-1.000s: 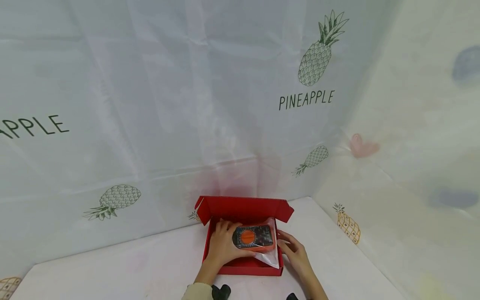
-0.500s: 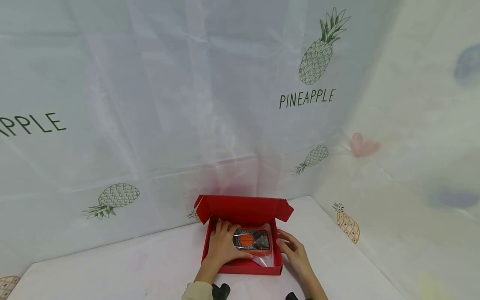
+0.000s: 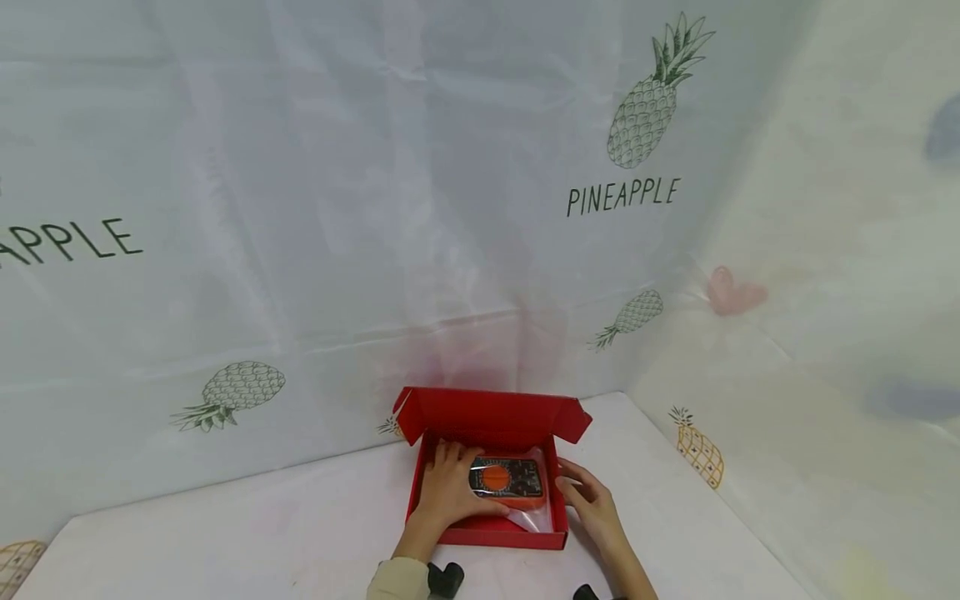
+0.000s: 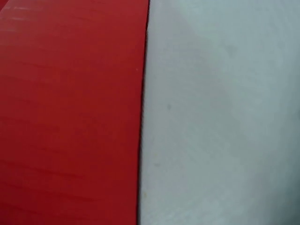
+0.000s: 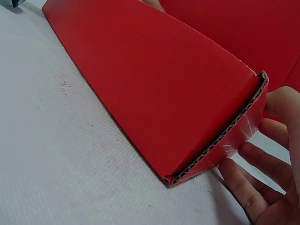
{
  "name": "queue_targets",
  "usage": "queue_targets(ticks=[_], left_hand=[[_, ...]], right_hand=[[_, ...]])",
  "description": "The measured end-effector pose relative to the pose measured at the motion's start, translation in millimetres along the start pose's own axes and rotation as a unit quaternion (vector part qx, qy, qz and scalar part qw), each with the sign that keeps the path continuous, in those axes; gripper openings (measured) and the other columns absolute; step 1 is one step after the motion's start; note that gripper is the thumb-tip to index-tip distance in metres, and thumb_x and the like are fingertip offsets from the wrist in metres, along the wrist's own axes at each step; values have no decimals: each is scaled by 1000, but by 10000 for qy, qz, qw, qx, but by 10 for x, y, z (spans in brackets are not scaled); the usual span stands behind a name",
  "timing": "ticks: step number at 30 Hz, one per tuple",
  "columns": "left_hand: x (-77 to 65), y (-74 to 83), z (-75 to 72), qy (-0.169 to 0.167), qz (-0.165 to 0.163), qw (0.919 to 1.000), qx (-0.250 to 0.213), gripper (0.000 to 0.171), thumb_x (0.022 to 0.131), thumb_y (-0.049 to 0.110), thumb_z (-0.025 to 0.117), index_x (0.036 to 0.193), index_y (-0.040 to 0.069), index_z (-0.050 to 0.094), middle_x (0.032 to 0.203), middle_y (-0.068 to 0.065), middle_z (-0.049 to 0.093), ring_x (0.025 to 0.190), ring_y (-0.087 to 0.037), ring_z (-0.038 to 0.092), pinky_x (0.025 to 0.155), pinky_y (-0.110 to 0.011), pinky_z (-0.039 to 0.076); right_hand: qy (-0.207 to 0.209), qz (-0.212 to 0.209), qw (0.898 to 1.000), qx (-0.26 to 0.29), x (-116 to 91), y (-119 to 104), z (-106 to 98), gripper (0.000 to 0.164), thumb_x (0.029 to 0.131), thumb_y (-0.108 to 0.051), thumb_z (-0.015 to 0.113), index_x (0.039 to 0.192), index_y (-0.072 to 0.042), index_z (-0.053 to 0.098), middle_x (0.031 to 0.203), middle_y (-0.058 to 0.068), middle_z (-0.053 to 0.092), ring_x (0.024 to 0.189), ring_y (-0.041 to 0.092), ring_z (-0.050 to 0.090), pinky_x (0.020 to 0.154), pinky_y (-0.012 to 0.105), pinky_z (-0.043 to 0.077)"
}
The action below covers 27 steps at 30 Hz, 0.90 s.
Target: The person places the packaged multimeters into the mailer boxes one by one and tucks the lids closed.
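An orange and black multimeter in a clear plastic bag lies inside the open red cardboard box. My left hand reaches into the box and grips the multimeter's left end, thumb along the near side and fingers at the far side. My right hand holds the box's right wall from outside. In the right wrist view, the thumb of my right hand is at the wall's top edge and the fingertips touch its outer face. The left wrist view shows only the front wall and white cloth, not the hand.
The box lid stands raised at the back with its side flaps spread. The box sits on a white-covered table. A pineapple-print cloth hangs close behind it, and another cloth rises on the right.
The multimeter has come down into the box and slightly left, turning level. The bag's edge, earlier up at the right wall, now lies inside. Both hands stay nearly in place.
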<state>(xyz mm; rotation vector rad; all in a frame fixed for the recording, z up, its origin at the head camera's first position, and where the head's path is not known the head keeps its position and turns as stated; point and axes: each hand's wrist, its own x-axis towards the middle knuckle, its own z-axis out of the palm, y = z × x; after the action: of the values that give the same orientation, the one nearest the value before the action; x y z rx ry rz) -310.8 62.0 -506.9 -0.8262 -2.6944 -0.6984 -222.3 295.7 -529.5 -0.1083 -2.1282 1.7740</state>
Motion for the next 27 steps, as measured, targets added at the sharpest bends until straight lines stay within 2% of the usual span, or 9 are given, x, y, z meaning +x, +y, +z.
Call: queue_targets(ticks=[8, 15, 17, 21, 27], left_hand=[[1, 0, 7, -232, -28, 9997, 85, 100, 56, 75, 77, 133, 16, 53, 133, -14, 46, 132, -44, 30, 94, -63, 44], [-58, -20, 26, -54, 126, 9996, 258, 107, 54, 74, 78, 140, 18, 47, 137, -13, 42, 133, -41, 29, 98, -67, 39], [-86, -32, 24, 15, 189, 9993, 312, 108, 55, 74, 78, 141, 18, 45, 138, -13, 41, 133, -41, 30, 100, -67, 37], [-112, -44, -10, 119, 223, 9994, 250, 102, 61, 73, 75, 142, 18, 44, 140, -11, 39, 134, -39, 32, 103, -64, 36], [-127, -64, -75, 234, 193, 9995, 98, 82, 78, 66, 67, 141, 17, 46, 139, -9, 45, 132, -32, 40, 104, -56, 41]], right_hand=[[28, 11, 10000, -11, 9, 16, -9, 39, 95, -10, 61, 132, 1, 57, 123, 26, 60, 93, 11, 65, 74, 24, 56], [-38, 228, 9997, -99, -3, 16, -3, 41, 95, -14, 61, 134, -2, 56, 127, 24, 59, 100, 19, 65, 75, 22, 55], [-43, 233, 9997, -93, -7, 15, 5, 41, 96, -14, 61, 134, -2, 55, 127, 24, 59, 98, 18, 65, 75, 23, 56], [-41, 188, 9998, -4, -6, 14, 9, 40, 96, -12, 61, 133, 0, 56, 125, 25, 60, 94, 10, 65, 75, 24, 56], [-67, 136, 9999, -39, 6, 11, -18, 41, 96, -13, 60, 135, -1, 54, 127, 24, 59, 93, 4, 63, 75, 23, 56]])
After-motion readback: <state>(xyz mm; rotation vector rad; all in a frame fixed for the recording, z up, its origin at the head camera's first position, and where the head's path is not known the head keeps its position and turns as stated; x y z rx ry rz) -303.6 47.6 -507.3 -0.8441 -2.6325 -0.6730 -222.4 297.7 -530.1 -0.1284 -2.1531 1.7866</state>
